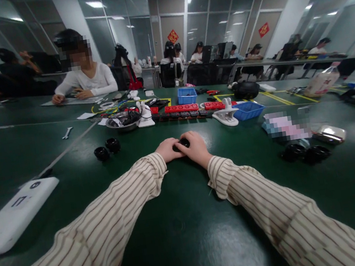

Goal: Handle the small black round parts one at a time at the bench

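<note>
In the middle of the green table (175, 231), a small round black piece (184, 142) is held between my two hands, low at the tabletop. My left hand (168, 150) grips its left side with fingers curled. From the right, my right hand (196, 147) wraps around it, thumb and fingers closed. Much of the piece is hidden by my fingers, so its exact kind does not show. Left of my hands stand two black, cup-like round pieces (107, 149). Two more dark round pieces (305, 154) lie at the right.
A white power bank-like device (19, 214) lies at the left, near a wrench (67, 133). Beyond my hands are red-and-black strips (182, 108), a metal bowl (123, 121), white clips (226, 112) and a blue bin (248, 110). A person in white sleeves (102, 77) sits across.
</note>
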`<state>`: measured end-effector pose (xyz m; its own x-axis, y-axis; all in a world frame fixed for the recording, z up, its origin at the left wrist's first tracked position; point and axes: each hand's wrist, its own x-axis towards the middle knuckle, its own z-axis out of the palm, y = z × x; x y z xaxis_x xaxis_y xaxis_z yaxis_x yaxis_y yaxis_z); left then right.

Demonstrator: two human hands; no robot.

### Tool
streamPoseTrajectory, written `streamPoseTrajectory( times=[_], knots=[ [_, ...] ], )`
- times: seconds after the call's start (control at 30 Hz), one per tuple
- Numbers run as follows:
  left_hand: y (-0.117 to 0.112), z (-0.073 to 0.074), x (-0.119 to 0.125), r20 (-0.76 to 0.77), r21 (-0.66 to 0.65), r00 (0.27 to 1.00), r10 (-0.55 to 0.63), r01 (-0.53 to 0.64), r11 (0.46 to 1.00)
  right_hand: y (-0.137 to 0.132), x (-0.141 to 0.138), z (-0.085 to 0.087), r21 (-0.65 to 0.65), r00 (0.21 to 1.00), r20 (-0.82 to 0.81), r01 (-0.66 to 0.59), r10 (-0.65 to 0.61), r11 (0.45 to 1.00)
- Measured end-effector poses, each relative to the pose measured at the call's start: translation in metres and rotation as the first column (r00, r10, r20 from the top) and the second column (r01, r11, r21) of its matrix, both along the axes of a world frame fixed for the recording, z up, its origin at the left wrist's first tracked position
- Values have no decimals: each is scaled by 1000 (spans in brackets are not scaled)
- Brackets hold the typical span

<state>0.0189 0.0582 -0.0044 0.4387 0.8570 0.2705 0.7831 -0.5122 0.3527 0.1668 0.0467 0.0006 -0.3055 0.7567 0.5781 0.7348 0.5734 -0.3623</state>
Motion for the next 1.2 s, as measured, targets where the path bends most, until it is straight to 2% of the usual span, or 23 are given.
streamPoseTrajectory(
  times=[0.13,0.33,0.43,0.6,0.7,0.8,1.07,1.2],
  knots=[
    [13,-4,-2,18,-31,1000,17,-17,999,7,2,0,4,998,18,-68,68,998],
    [11,-6,-3,42,-50,999,-13,15,999,2,4,0,14,985,44,-166,165,986],
    [7,-4,-2,47,-35,999,6,-4,999,0,5,0,18,991,4,-130,130,991],
    [2,-3,0,41,-3,996,82,-82,997,1,5,-3,-16,996,-90,-6,4,1000],
    [0,-2,1,25,10,997,79,-79,997,3,5,-4,-36,994,-108,3,-7,999],
    [0,0,0,13,14,999,43,-44,999,2,6,-3,-32,992,-118,-44,40,999],
    [2,1,-9,28,-85,996,-85,87,993,-9,7,6,-37,952,-69,-301,298,953],
    [-1,0,-10,22,-83,993,-117,118,989,-13,5,7,-15,955,-74,-289,287,957]
  ],
)
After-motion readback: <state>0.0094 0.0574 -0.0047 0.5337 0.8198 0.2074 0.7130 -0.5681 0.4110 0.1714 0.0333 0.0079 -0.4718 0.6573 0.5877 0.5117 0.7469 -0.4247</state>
